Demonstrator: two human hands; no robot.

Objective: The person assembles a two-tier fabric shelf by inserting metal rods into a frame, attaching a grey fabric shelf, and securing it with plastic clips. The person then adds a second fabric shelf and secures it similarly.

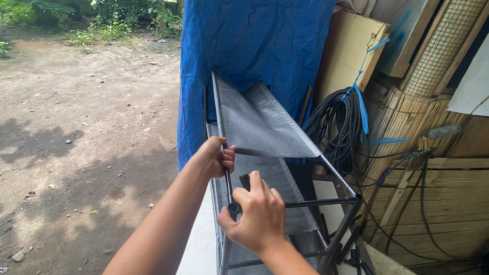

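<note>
Both hands grip the rack's thin black top rail, left hand clenched higher, right hand wrapping its corner joint; light, stiff tubing, slack grey fabric shelf.

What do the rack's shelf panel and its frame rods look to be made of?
Shelf panel: grey non-woven-looking fabric, matte, sagging slightly between rods. Frame rods: probably thin metal tube, dark and slightly glossy. The left hand and right hand grip one front rod.

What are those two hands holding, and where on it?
Both hold the rack frame. The left hand grips its front top tube; the right hand closes on the corner connector at that tube's end.
</note>
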